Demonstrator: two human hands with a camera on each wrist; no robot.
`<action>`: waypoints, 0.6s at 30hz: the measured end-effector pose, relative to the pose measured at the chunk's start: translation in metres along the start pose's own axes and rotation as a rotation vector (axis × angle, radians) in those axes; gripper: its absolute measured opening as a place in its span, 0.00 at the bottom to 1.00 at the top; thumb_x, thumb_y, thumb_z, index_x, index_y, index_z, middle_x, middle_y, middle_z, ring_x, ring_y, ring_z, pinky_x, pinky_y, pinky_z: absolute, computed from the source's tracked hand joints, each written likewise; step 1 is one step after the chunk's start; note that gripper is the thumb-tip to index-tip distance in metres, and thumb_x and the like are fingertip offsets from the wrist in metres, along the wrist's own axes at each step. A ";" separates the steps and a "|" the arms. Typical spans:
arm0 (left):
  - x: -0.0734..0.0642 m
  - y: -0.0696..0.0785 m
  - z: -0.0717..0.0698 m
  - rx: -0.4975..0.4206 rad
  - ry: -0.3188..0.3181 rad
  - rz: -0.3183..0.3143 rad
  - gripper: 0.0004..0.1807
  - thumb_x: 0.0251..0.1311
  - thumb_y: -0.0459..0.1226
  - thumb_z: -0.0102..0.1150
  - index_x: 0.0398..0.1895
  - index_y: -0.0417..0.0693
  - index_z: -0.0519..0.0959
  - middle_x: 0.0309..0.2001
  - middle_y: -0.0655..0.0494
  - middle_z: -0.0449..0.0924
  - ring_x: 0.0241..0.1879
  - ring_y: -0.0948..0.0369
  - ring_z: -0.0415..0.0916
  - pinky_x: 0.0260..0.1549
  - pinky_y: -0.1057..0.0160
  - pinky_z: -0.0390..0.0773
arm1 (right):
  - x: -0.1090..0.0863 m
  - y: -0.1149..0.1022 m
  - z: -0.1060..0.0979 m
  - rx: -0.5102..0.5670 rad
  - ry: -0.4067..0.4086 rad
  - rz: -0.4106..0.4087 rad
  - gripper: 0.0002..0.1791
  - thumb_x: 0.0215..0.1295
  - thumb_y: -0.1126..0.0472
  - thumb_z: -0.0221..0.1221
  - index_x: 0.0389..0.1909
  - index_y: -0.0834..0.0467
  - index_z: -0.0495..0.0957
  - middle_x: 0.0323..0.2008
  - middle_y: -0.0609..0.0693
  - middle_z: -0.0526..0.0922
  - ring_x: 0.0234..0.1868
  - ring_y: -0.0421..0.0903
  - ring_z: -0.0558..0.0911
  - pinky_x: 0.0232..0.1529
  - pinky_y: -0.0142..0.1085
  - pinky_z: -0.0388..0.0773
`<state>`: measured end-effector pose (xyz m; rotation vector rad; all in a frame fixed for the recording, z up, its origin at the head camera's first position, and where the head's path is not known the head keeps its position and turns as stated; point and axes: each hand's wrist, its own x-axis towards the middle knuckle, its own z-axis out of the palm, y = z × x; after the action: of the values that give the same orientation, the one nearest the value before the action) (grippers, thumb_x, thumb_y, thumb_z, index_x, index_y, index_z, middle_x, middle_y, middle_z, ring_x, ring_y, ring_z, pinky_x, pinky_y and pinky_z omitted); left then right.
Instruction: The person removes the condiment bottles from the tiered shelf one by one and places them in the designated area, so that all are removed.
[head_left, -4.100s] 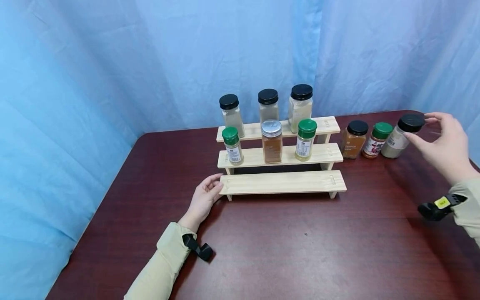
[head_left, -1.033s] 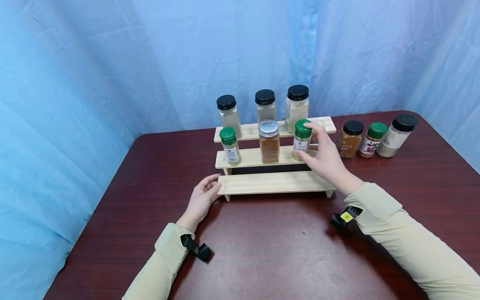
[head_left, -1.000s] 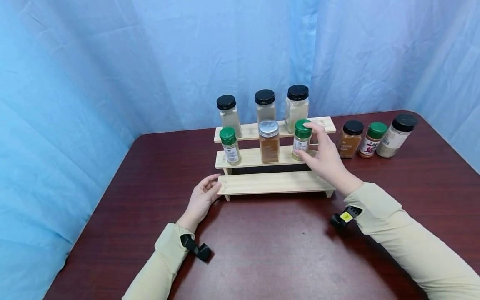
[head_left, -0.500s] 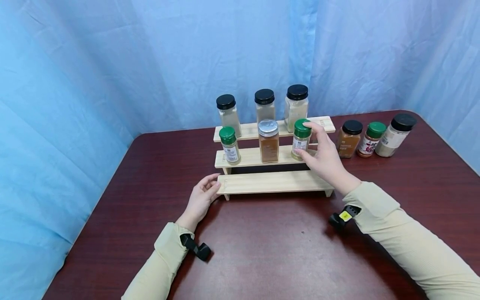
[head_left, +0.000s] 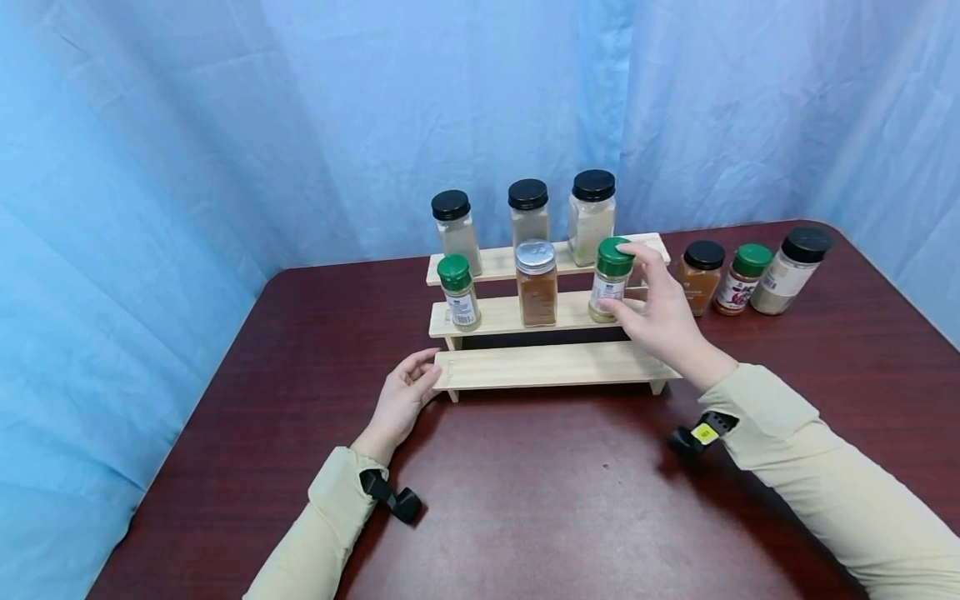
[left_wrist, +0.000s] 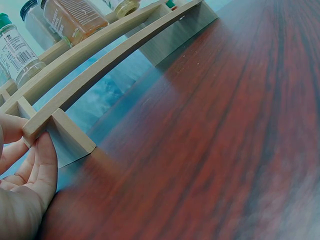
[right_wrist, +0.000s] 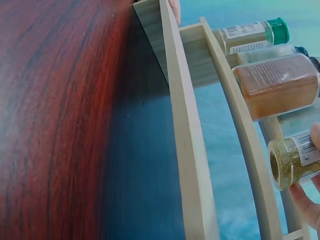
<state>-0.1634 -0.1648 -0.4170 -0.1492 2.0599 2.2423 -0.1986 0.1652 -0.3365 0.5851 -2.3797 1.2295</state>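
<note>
In the head view, my right hand (head_left: 663,321) pinches a green-capped spice jar (head_left: 606,287) between thumb and fingers at the right of the middle tier. The right wrist view shows this jar's glass base (right_wrist: 280,162) close by the tier edge; I cannot tell whether it touches the wood. My left hand (head_left: 401,400) holds the left end of the three-tier wooden rack (head_left: 555,367) at its lowest board, thumb and fingers around the corner (left_wrist: 37,130). Also on the middle tier are a silver-capped jar of brown powder (head_left: 537,287) and another green-capped jar (head_left: 460,296).
Three black-capped jars stand on the top tier, one of them a pale jar (head_left: 592,221). On the table right of the rack are a brown-powder jar (head_left: 700,279), a small green-capped jar (head_left: 741,283) and a black-capped jar (head_left: 787,279). A blue curtain (head_left: 375,125) hangs behind.
Since the oldest frame, my right hand has left the far-right black-capped jar and taken hold of the green-capped spice jar. In the last half second that jar shifted slightly right. My left hand stays put.
</note>
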 end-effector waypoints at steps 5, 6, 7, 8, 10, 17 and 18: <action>-0.001 0.001 0.000 -0.006 -0.002 0.001 0.22 0.67 0.27 0.47 0.64 0.35 0.65 0.33 0.62 0.71 0.31 0.71 0.73 0.33 0.73 0.76 | -0.004 -0.002 -0.007 0.018 -0.006 -0.010 0.39 0.56 0.76 0.61 0.64 0.57 0.53 0.52 0.67 0.72 0.52 0.63 0.75 0.47 0.58 0.75; -0.001 0.001 0.000 -0.004 -0.001 0.004 0.22 0.67 0.27 0.47 0.64 0.35 0.65 0.34 0.61 0.72 0.31 0.71 0.73 0.33 0.73 0.76 | -0.005 -0.001 -0.009 0.018 -0.008 -0.014 0.39 0.56 0.76 0.61 0.64 0.57 0.53 0.52 0.67 0.72 0.52 0.63 0.75 0.47 0.58 0.75; -0.001 0.001 0.000 -0.006 -0.001 0.005 0.22 0.67 0.27 0.47 0.64 0.35 0.65 0.34 0.61 0.72 0.31 0.71 0.73 0.33 0.73 0.76 | -0.006 -0.001 -0.011 0.016 -0.011 -0.017 0.39 0.56 0.76 0.61 0.65 0.58 0.53 0.52 0.67 0.72 0.53 0.64 0.75 0.47 0.58 0.75; -0.001 0.001 0.000 -0.006 -0.001 0.008 0.22 0.67 0.27 0.47 0.64 0.35 0.65 0.34 0.61 0.72 0.31 0.71 0.73 0.33 0.73 0.76 | -0.007 0.000 -0.013 0.014 -0.014 -0.022 0.39 0.55 0.77 0.61 0.64 0.58 0.52 0.52 0.67 0.72 0.54 0.64 0.75 0.47 0.57 0.76; -0.001 0.001 0.000 -0.006 -0.001 0.010 0.22 0.67 0.27 0.47 0.64 0.35 0.65 0.34 0.61 0.72 0.31 0.71 0.73 0.33 0.73 0.76 | -0.010 0.001 -0.017 0.003 -0.014 -0.040 0.40 0.55 0.78 0.61 0.64 0.59 0.52 0.51 0.67 0.72 0.53 0.64 0.76 0.46 0.55 0.76; -0.001 0.000 0.000 0.006 0.001 0.014 0.22 0.66 0.28 0.48 0.63 0.34 0.65 0.35 0.60 0.72 0.32 0.71 0.72 0.33 0.73 0.76 | -0.021 0.008 -0.030 -0.037 -0.009 -0.100 0.42 0.52 0.81 0.61 0.63 0.62 0.49 0.48 0.68 0.74 0.45 0.54 0.81 0.44 0.21 0.76; -0.001 0.000 0.001 0.007 0.002 0.015 0.22 0.67 0.27 0.48 0.63 0.34 0.65 0.34 0.60 0.72 0.32 0.71 0.72 0.33 0.73 0.76 | -0.023 0.010 -0.031 -0.039 -0.007 -0.104 0.42 0.51 0.81 0.61 0.63 0.63 0.49 0.48 0.68 0.75 0.45 0.47 0.81 0.44 0.16 0.72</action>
<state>-0.1623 -0.1643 -0.4167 -0.1362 2.0770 2.2435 -0.1800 0.2005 -0.3380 0.6929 -2.3417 1.1361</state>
